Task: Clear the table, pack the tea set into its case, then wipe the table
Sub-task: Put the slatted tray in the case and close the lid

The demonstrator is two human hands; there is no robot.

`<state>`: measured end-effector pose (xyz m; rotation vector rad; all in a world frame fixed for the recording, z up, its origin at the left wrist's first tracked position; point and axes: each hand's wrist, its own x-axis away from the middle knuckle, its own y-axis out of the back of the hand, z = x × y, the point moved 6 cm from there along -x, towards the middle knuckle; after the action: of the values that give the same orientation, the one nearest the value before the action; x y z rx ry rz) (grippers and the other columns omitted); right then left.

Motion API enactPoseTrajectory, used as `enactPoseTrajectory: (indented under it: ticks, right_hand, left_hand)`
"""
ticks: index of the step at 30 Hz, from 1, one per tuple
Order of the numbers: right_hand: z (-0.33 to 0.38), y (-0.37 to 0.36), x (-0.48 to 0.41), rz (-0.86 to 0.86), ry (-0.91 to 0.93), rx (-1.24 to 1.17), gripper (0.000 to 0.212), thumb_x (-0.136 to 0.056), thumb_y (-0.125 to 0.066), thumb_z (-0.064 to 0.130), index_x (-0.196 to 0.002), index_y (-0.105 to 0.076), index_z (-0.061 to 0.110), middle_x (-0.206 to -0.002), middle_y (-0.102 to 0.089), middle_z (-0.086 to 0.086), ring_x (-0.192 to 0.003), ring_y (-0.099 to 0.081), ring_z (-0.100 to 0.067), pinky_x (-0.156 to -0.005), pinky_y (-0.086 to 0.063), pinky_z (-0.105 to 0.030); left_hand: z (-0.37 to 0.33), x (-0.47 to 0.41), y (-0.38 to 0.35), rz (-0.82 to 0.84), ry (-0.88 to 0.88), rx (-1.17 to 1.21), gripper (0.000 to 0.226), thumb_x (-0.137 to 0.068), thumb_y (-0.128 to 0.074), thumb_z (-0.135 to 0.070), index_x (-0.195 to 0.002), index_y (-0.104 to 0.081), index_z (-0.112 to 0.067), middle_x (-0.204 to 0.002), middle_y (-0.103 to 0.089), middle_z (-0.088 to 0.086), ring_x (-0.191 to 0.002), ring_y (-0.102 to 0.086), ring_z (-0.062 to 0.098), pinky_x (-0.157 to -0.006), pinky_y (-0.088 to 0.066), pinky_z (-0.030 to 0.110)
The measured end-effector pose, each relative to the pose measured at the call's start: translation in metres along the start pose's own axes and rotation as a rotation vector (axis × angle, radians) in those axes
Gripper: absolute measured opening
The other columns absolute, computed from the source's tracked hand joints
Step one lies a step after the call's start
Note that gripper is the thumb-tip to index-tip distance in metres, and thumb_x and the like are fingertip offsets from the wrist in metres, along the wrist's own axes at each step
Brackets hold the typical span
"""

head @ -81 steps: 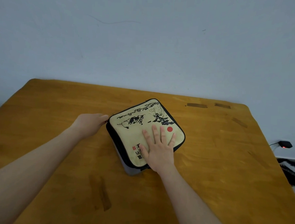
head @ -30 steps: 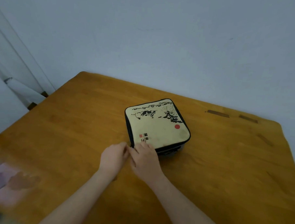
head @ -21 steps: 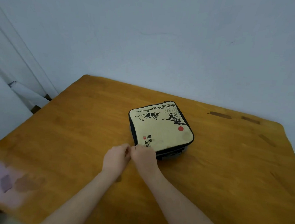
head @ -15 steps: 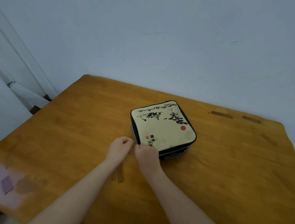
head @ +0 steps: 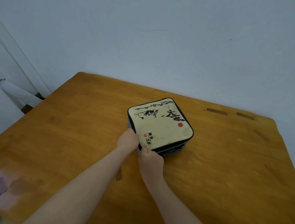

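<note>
The square tea set case (head: 161,127), cream lid with black ink drawing, red dot and black trim, lies closed on the wooden table (head: 74,134). My left hand (head: 127,140) is curled against the case's left side near its front corner; what its fingers pinch is hidden. My right hand (head: 150,158) grips the near corner, thumb on the lid's edge. A grey lower shell shows under the lid at the front right.
Dark tape-like marks (head: 216,111) sit on the table near its far right edge. A blurred pale patch (head: 3,188) covers the near left corner. A white wall stands behind the table; a door frame (head: 18,69) is at the left.
Both hands were together at the case's near corner; my left hand has since slid up along the left side while my right hand stays on the corner. The view shifted slightly.
</note>
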<state>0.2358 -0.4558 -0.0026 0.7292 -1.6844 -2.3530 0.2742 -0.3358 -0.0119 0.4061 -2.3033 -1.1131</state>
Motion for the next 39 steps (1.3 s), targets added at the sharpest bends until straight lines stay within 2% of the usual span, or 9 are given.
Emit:
enactPoseTrajectory:
  ticks: [3, 17, 19, 21, 23, 25, 27, 31, 39]
  right_hand:
    - [-0.013, 0.007, 0.011, 0.005, 0.009, 0.027, 0.046, -0.051, -0.086, 0.001, -0.047, -0.043, 0.018, -0.039, -0.038, 0.005, -0.031, -0.033, -0.007, -0.040, -0.012, -0.018]
    - [-0.156, 0.046, -0.003, -0.024, -0.261, 0.064, 0.058, -0.067, -0.086, 0.015, -0.060, -0.029, 0.023, -0.048, -0.022, 0.012, -0.036, -0.017, -0.007, -0.042, 0.004, -0.015]
    - [-0.168, 0.047, -0.010, -0.025, -0.261, 0.047, 0.056, -0.069, -0.084, 0.013, -0.059, -0.030, 0.022, -0.047, -0.023, 0.011, -0.036, -0.018, -0.008, -0.041, 0.003, -0.016]
    - [-0.180, 0.045, -0.015, -0.008, -0.261, 0.026, 0.052, -0.073, -0.081, 0.014, -0.059, -0.032, 0.021, -0.046, -0.026, 0.011, -0.035, -0.020, -0.008, -0.039, -0.001, -0.017]
    - [-0.188, 0.042, -0.017, 0.013, -0.247, 0.008, 0.047, -0.077, -0.079, 0.016, -0.059, -0.035, 0.021, -0.046, -0.028, 0.012, -0.035, -0.023, -0.008, -0.037, -0.006, -0.017]
    - [-0.192, 0.042, -0.017, 0.011, -0.223, 0.002, 0.046, -0.077, -0.079, 0.017, -0.058, -0.038, 0.022, -0.046, -0.028, 0.013, -0.035, -0.023, -0.006, -0.037, -0.006, -0.015]
    - [-0.192, 0.044, -0.018, 0.007, -0.196, 0.007, 0.048, -0.073, -0.082, 0.018, -0.058, -0.037, 0.022, -0.046, -0.026, 0.013, -0.036, -0.020, -0.006, -0.039, -0.002, -0.013]
    - [-0.196, 0.046, -0.025, -0.008, -0.142, 0.057, 0.056, -0.066, -0.086, 0.019, -0.060, -0.030, 0.022, -0.049, -0.023, 0.010, -0.039, -0.017, -0.008, -0.043, 0.003, -0.014]
    - [-0.225, 0.040, -0.052, -0.032, -0.150, 0.085, 0.037, -0.076, -0.079, 0.024, -0.059, -0.047, 0.019, -0.046, -0.037, 0.008, -0.037, -0.031, -0.009, -0.034, -0.013, -0.018]
  left_hand:
    - [-0.001, 0.003, 0.002, -0.029, -0.027, -0.071, 0.018, -0.099, -0.038, -0.023, -0.092, -0.042, -0.007, -0.082, -0.052, 0.006, -0.073, -0.052, 0.024, -0.055, -0.035, 0.031]
    - [0.005, -0.008, 0.007, -0.068, -0.106, -0.160, 0.023, -0.091, -0.056, -0.033, -0.081, -0.047, -0.014, -0.076, -0.059, 0.004, -0.059, -0.049, 0.017, -0.054, -0.042, 0.034]
    - [0.002, -0.005, 0.006, -0.081, -0.041, -0.127, 0.024, -0.090, -0.057, -0.032, -0.098, -0.045, -0.012, -0.103, -0.062, 0.012, -0.075, -0.058, 0.024, -0.065, -0.049, 0.038]
    - [-0.011, -0.002, 0.006, -0.137, 0.021, -0.184, 0.042, -0.089, -0.058, -0.021, -0.122, -0.033, -0.018, -0.152, -0.026, 0.014, -0.116, -0.052, 0.032, -0.082, -0.048, 0.043]
    - [-0.048, 0.002, 0.003, -0.244, -0.083, -0.357, 0.075, -0.087, -0.056, -0.008, -0.144, -0.012, -0.027, -0.160, 0.012, 0.007, -0.145, -0.015, 0.031, -0.108, -0.031, 0.049]
    - [-0.091, -0.001, -0.017, -0.249, -0.247, -0.337, 0.079, -0.088, -0.046, -0.005, -0.151, -0.005, -0.026, -0.161, 0.008, 0.010, -0.148, -0.001, 0.030, -0.119, -0.014, 0.048]
    - [-0.124, -0.006, -0.046, -0.122, -0.320, -0.275, 0.071, -0.092, -0.042, -0.022, -0.152, -0.005, -0.029, -0.162, 0.001, 0.010, -0.149, 0.002, 0.029, -0.120, -0.008, 0.050]
    - [-0.137, -0.013, -0.094, 0.047, -0.322, -0.391, 0.078, -0.087, -0.025, -0.076, -0.150, 0.008, -0.045, -0.160, 0.019, 0.001, -0.147, 0.017, 0.029, -0.114, 0.007, 0.059]
    - [-0.128, -0.013, -0.099, -0.142, -0.368, -0.484, 0.076, -0.081, -0.001, -0.081, -0.146, 0.018, -0.047, -0.160, 0.020, -0.001, -0.147, 0.018, 0.025, -0.116, 0.006, 0.057]
